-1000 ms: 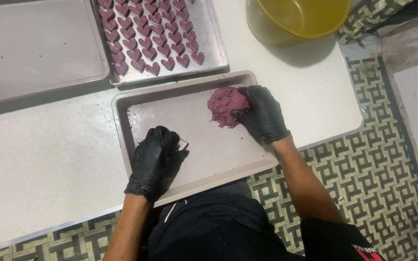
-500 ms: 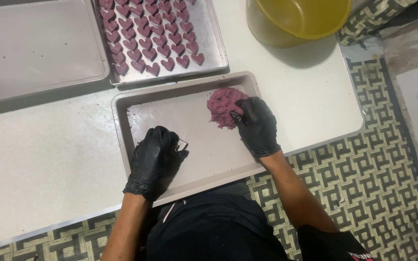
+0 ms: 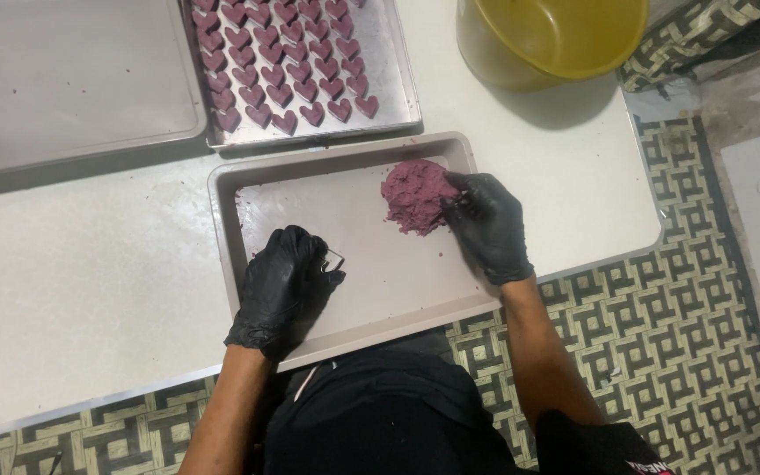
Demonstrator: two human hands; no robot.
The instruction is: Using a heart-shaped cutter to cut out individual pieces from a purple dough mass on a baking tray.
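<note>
A white surface (image 3: 90,290) ends above patterned flooring (image 3: 661,334). On its near tray (image 3: 398,281), the right hand (image 3: 485,224) grips purple dough (image 3: 415,195); the left hand (image 3: 283,286) clenches a metal cutter (image 3: 334,259) nearer the tray's front edge.

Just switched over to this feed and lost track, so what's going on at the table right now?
A person in black gloves works over a shallow beige metal tray. The right hand presses against a lump of purple dough lying in the tray. The left hand rests on the tray, closed around a small metal cutter. Behind it, a silver baking tray holds rows of purple heart-shaped pieces. A yellow plastic bowl stands at the table's far right.
</note>
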